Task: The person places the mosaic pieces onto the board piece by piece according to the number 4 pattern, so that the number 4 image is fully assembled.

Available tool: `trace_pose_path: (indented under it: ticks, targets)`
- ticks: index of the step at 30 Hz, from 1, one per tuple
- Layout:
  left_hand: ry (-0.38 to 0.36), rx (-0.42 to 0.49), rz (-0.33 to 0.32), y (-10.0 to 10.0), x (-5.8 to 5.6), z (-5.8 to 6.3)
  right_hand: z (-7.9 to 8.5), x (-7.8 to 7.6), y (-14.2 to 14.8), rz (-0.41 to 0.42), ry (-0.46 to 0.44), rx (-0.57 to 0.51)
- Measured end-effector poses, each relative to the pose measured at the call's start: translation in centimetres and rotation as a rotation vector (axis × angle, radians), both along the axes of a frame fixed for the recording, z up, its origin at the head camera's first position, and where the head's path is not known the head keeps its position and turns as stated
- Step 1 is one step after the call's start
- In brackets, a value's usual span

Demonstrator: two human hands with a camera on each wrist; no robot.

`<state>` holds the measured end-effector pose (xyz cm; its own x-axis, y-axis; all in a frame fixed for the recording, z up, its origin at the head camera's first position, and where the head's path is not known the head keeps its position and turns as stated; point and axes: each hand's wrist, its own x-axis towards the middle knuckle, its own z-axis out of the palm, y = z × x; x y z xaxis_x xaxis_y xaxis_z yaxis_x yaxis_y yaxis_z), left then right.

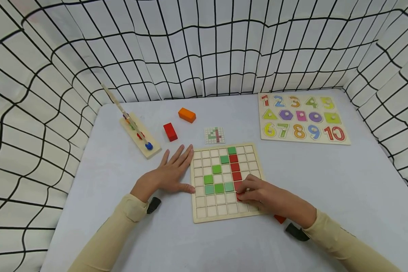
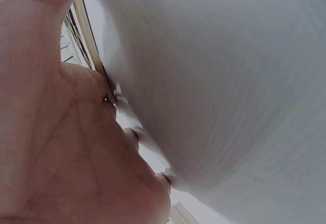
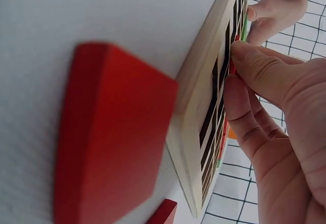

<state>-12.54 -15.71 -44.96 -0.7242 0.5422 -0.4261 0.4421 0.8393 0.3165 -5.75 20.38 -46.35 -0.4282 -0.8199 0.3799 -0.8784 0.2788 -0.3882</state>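
A wooden grid board (image 1: 204, 217) lies on the table with a column of red tiles (image 1: 235, 167) and several green tiles (image 1: 219, 188) set in its squares. My right hand (image 1: 266, 194) is over the board's lower right part. Its thumb and fingers pinch a red tile (image 3: 233, 67) at the lower end of the red column; the fingers partly cover it. My left hand (image 1: 171, 172) rests with spread, straight fingers at the board's left edge, thumb and fingertips against the frame. In the left wrist view the palm (image 2: 76, 147) fills the left side.
A small pattern card (image 1: 214, 135) lies behind the board. Red (image 1: 170, 132) and orange (image 1: 187, 115) blocks are near it. A wooden stand with coloured pieces (image 1: 141, 136) is at left, a number puzzle (image 1: 304, 119) back right. Another red block (image 3: 114, 132) lies beside the right wrist. Black netting surrounds the table.
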Motion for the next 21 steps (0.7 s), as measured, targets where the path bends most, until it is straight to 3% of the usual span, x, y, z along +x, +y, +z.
trace_pose_path:
  ticks: [10,21]
  targets:
    - [-0.018,0.004,-0.007,0.4,0.4,1.0,-0.3,0.7,0.6,-0.023,-0.045,-0.010]
    - [0.002,-0.024,-0.002,0.5,0.7,1.7,0.5,1.3,3.3,-0.067,-0.041,-0.027]
